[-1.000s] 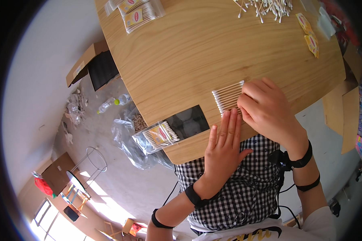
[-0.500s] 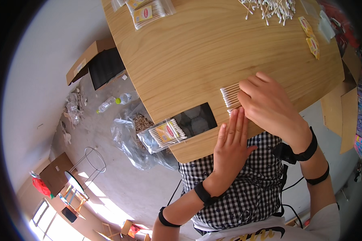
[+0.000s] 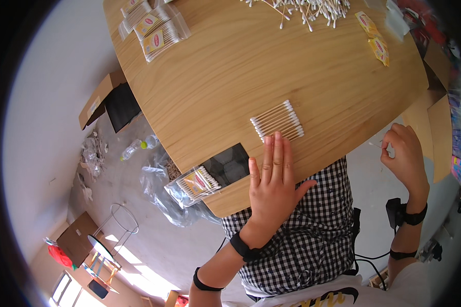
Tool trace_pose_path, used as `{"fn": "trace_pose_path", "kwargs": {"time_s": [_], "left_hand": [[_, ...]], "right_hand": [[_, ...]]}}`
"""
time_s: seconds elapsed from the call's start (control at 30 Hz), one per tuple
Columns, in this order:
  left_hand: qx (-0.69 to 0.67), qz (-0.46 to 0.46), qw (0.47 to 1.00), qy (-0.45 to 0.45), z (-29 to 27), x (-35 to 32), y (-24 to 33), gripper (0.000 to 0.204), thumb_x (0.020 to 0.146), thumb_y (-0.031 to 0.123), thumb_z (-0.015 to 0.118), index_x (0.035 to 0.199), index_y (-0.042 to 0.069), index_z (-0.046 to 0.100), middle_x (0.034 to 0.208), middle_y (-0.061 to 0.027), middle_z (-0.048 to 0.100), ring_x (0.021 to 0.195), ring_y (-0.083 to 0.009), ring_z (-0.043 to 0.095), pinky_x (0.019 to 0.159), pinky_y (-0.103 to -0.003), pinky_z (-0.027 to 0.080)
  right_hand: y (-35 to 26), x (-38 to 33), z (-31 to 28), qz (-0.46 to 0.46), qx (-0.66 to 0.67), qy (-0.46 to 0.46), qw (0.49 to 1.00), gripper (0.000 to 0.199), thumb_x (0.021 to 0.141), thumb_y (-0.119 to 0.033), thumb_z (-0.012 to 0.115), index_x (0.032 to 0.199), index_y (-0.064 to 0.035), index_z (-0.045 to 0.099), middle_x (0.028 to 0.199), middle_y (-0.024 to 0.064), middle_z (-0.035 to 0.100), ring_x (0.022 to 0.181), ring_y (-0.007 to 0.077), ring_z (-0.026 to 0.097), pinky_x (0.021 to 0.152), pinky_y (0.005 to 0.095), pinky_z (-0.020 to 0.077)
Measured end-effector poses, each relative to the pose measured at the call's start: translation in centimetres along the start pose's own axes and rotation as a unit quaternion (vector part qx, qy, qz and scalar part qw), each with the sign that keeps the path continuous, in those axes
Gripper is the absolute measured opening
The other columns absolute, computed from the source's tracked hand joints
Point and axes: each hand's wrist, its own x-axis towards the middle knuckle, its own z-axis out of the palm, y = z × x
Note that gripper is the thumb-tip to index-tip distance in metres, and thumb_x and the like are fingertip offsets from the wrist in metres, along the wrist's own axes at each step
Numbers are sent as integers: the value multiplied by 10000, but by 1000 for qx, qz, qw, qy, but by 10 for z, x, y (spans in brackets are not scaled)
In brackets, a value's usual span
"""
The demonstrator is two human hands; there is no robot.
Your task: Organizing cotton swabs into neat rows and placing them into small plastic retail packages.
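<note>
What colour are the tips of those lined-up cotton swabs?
The swab tips are white, seen best in the head view.

I've got clear plastic bottles (image 3: 131, 149) on the floor at 9 o'clock, an open cardboard box (image 3: 98, 98) at 10, plus a stool (image 3: 100, 248) around 8.

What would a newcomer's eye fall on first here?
Probably the neat row of swabs on the near part of the table, the left hand flat at its near side. Then the jumbled swab heap at the top, and the right hand beyond the table's edge, seemingly pinching a swab.
</note>
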Motion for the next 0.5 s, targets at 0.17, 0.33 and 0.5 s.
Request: {"fn": "trace_pose_path", "kwargs": {"time_s": [0.17, 0.33, 0.5], "left_hand": [[-3, -25, 1000, 11, -15, 26, -13, 1123, 773, 661, 634, 1494, -100, 230, 1577, -288, 196, 1486, -416, 159, 1148, -610, 153], [17, -25, 999, 24, -1, 33, -19, 1107, 818, 687, 565, 1482, -126, 214, 1570, -301, 192, 1479, -426, 165, 1165, -575, 171], [39, -22, 999, 12, -1, 33, -16, 1093, 838, 704, 520, 1469, -140, 232, 1557, -310, 217, 1470, -429, 191, 1171, -556, 177]], "right_hand": [[16, -10, 15, 66, 12, 1, 998, 179, 696, 52, 672, 787, -39, 549, 791, 88, 526, 748, 280, 520, 667, 370, 434], [-44, 30, 34, -94, 284, 162, 940, 251, 701, 94, 662, 899, -58, 638, 855, 62, 586, 766, 236, 561, 678, 342, 463], [-85, 76, 80, -201, 391, 179, 880, 214, 682, 114, 625, 789, -70, 639, 861, 41, 585, 799, 224, 556, 665, 335, 454]]}}
